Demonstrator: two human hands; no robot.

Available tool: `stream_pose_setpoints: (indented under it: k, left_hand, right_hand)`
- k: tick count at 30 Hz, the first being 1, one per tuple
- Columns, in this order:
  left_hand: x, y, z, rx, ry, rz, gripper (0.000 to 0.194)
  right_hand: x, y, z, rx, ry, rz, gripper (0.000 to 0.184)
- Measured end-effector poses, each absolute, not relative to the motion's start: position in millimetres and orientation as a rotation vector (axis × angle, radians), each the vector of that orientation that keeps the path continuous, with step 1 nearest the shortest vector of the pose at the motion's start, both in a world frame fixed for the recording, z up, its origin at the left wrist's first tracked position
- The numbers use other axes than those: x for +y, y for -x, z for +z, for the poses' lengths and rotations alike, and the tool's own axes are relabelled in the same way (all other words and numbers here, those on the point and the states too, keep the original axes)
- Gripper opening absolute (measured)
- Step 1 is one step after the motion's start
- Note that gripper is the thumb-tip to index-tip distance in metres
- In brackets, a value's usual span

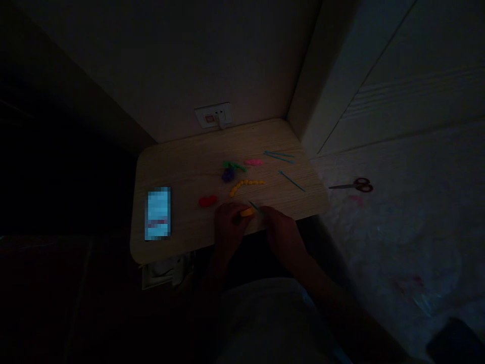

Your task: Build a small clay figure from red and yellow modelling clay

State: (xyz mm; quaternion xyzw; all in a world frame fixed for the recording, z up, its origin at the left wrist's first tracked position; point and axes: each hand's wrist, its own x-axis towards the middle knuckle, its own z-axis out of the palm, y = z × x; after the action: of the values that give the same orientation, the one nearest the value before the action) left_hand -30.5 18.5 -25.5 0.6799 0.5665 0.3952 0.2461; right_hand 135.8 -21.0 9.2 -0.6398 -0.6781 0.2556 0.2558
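Observation:
My left hand point(228, 225) and my right hand point(281, 231) meet at the near edge of a small wooden table point(182, 162). Between their fingers is an orange-yellow clay piece point(246, 212); the left hand's fingers close round it. A thin teal stick point(256, 207) rises from the right hand's pinched fingers and touches the piece. On the table beyond lie a red clay lump point(208, 200), a yellow beaded clay strip point(246, 185), a purple and green clay shape point(231, 170) and a pink clay piece point(253, 162).
More teal sticks point(280, 156) lie at the table's back right. A lit phone point(158, 213) lies at the front left. A wall socket point(212, 116) sits behind the table. Red-handled scissors point(352, 185) rest on the pale surface at right. The room is very dark.

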Motion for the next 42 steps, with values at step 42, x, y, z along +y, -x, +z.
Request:
stream_pose_setpoints:
  k: [42]
  left_hand:
    - [12.2, 28.2, -35.7, 1.446, -1.997, 1.223, 0.016]
  right_hand:
    - [-22.9, -132.9, 5.0, -1.919, 1.763, 0.598, 0.028]
